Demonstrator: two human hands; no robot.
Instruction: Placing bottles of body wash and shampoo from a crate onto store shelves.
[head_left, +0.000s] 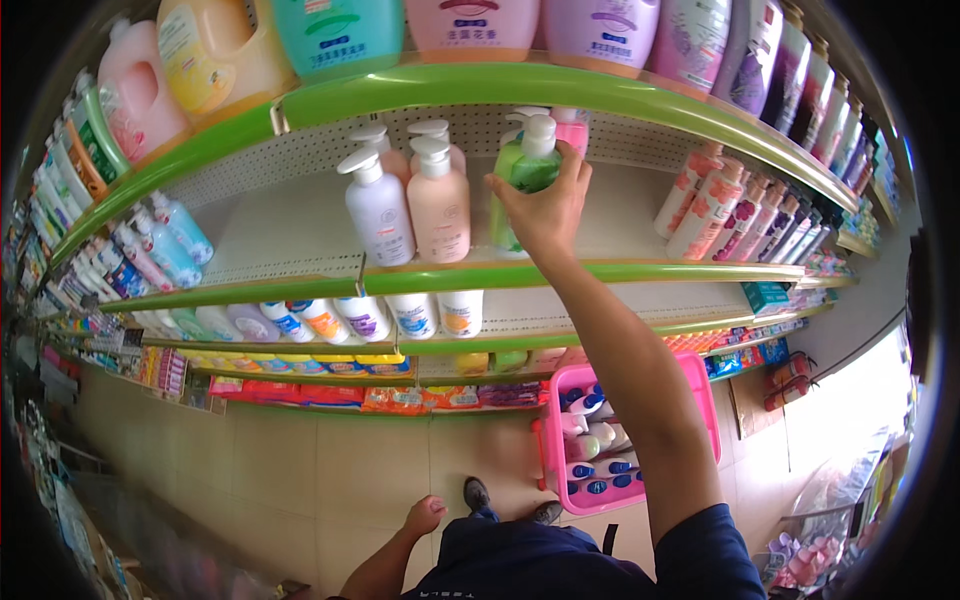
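My right hand (551, 199) reaches up to the middle shelf and grips a green pump bottle (534, 174) with a white pump head, thumb on one side and fingers on the other. Another green bottle (501, 217) stands beside it, partly hidden by the hand, and a pink bottle (571, 129) is behind. To the left on the same shelf are a lavender pump bottle (380, 217) and a peach pump bottle (439, 214), with more peach ones behind them. My left hand (427, 514) hangs low over the floor, its fingers curled, with nothing visible in it.
A pink plastic basket (559, 450) holding several bottles is on the right, below my right arm. Large jugs (337, 37) line the shelf above, and floral bottles (709, 210) stand to the right. Lower shelves carry white bottles (414, 315) and packets (390, 399). Fire extinguishers (787, 391) are at far right.
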